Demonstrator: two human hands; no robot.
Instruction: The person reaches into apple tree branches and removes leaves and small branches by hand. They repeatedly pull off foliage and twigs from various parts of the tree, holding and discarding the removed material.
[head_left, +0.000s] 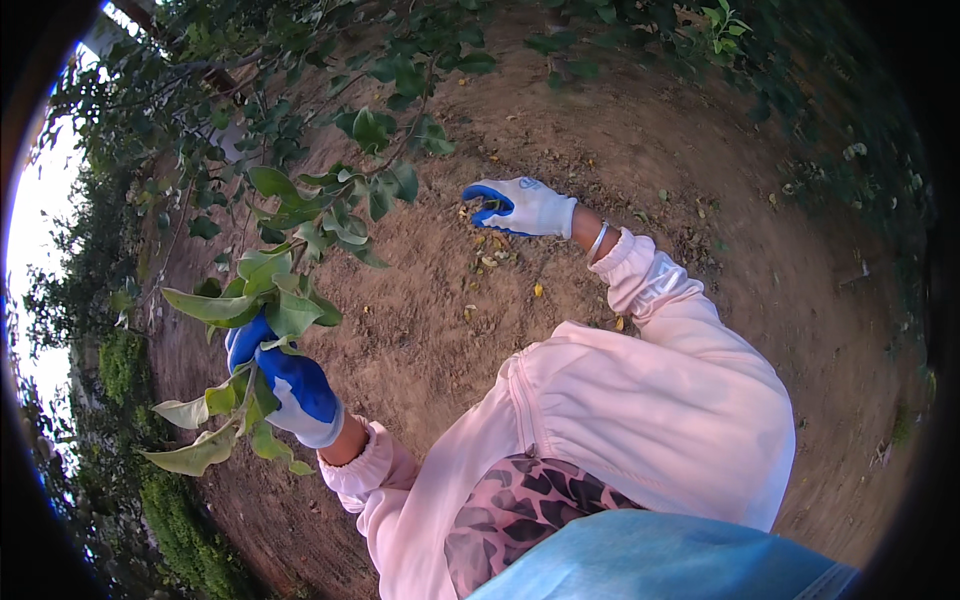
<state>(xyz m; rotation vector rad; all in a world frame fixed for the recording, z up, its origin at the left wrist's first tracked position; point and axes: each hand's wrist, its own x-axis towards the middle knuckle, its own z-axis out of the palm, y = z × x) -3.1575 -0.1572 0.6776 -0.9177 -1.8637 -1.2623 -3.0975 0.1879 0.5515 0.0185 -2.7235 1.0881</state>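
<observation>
Head view: at eight o'clock my left hand (285, 385), in a blue-and-white glove, has its grip closed around a leafy branch (290, 250) that runs up toward eleven o'clock, with pale green leaves spilling below the fist. My right hand (522, 207), gloved alike, hovers at twelve o'clock over bare soil (450, 320), fingers loosely curled, holding nothing I can see. No packages or labels show.

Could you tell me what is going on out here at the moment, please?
A person in blue and white gloves and pink sleeves stands over bare soil among leafy branches. The left hand has its grip closed on a leafy twig. The right hand is stretched out toward the foliage, fingers curled, with nothing visibly in it.
</observation>
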